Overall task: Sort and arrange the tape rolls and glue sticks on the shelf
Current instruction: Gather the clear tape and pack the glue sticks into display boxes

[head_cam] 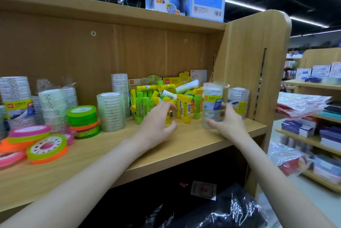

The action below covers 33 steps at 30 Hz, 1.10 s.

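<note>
My left hand [156,122] grips one upright yellow glue stick [168,117] on the wooden shelf [184,141]. My right hand [226,120] clasps a wrapped stack of clear tape rolls [212,104], standing upright beside the glue stick pile [166,96].

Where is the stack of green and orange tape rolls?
In the head view, the green and orange tape stack sits on the left part of the wooden shelf, between a wrapped clear tape pack and a taller clear tape stack.
</note>
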Available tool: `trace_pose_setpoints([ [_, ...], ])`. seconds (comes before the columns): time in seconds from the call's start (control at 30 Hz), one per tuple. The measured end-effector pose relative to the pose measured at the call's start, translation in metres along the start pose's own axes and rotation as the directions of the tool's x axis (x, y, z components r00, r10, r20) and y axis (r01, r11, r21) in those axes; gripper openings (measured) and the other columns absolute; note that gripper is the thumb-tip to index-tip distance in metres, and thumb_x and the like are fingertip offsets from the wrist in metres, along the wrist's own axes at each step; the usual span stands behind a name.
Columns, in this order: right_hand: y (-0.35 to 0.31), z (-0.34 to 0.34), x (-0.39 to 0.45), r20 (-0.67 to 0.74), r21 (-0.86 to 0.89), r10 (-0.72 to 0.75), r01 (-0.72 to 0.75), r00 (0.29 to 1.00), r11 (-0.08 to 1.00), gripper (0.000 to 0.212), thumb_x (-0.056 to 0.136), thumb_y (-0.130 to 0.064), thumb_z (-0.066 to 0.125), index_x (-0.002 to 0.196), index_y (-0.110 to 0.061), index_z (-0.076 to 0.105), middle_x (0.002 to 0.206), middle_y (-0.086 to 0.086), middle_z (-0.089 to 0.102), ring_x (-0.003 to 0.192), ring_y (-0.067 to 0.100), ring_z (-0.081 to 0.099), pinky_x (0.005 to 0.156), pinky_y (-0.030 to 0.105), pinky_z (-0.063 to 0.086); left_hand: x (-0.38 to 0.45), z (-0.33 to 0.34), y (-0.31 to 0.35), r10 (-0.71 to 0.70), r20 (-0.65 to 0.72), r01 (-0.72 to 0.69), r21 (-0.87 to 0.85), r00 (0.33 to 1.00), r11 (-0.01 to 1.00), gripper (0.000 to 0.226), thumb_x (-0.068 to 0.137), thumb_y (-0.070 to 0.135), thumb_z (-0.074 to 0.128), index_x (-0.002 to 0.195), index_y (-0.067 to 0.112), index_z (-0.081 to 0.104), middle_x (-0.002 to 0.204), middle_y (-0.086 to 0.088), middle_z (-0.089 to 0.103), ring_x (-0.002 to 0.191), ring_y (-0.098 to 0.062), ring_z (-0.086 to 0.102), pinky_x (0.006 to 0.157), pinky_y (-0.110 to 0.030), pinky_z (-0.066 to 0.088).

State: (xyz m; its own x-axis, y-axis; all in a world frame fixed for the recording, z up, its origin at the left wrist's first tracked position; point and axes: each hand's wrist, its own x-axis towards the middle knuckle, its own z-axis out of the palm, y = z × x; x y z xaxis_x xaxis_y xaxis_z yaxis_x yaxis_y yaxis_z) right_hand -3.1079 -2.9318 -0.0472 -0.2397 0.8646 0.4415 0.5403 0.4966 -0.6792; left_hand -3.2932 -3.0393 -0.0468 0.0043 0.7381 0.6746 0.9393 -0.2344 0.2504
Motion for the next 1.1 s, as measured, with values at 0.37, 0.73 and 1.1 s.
trace_pose_setpoints([
  [0.37, 0.033, -0.034, 0.041, -0.309, -0.311, -0.123, 0.022, 0.943, 0.95, 0.067, 0.084, -0.021, 0.066, 0.141, -0.02, 0.033, 0.137, 0.019, 0.031, 0.12, 0.037, 0.034, 0.094, 0.042, 0.038, 0.014, 0.015, 0.014, -0.225, 0.177, 0.274, -0.338, 0.958, 0.9, 0.068, 0.083, 0.028, 0.068, 0.136, 0.011, 0.03, 0.116, 0.003, 0.048, 0.104, -0.012, 0.052, 0.089, -0.022, 0.044],
  [0.73, 0.011, -0.031, 0.042, -0.224, -0.309, -0.134, 0.059, 0.965, 0.949, 0.05, 0.074, -0.022, 0.073, 0.112, -0.011, 0.043, 0.111, 0.017, 0.045, 0.096, 0.04, 0.051, 0.071, 0.036, 0.038, 0.016, 0.02, 0.016, -0.269, 0.205, 0.323, -0.31, 0.941, 0.894, 0.06, 0.083, 0.029, 0.069, 0.13, 0.012, 0.037, 0.126, -0.003, 0.054, 0.108, -0.017, 0.053, 0.093, -0.027, 0.042],
  [1.1, -0.107, 0.02, -0.047, 0.273, 0.334, -0.42, 0.324, 0.865, 0.885, 0.066, 0.061, -0.034, 0.084, 0.116, -0.034, 0.046, 0.107, -0.009, 0.056, 0.093, 0.016, 0.059, 0.088, 0.035, 0.05, -0.098, -0.103, -0.019, -0.349, 0.009, 0.347, 0.063, 0.937, 0.936, 0.079, 0.059, 0.07, 0.056, 0.122, 0.024, 0.043, 0.112, 0.006, 0.059, 0.102, -0.014, 0.056, 0.087, -0.026, 0.044],
])
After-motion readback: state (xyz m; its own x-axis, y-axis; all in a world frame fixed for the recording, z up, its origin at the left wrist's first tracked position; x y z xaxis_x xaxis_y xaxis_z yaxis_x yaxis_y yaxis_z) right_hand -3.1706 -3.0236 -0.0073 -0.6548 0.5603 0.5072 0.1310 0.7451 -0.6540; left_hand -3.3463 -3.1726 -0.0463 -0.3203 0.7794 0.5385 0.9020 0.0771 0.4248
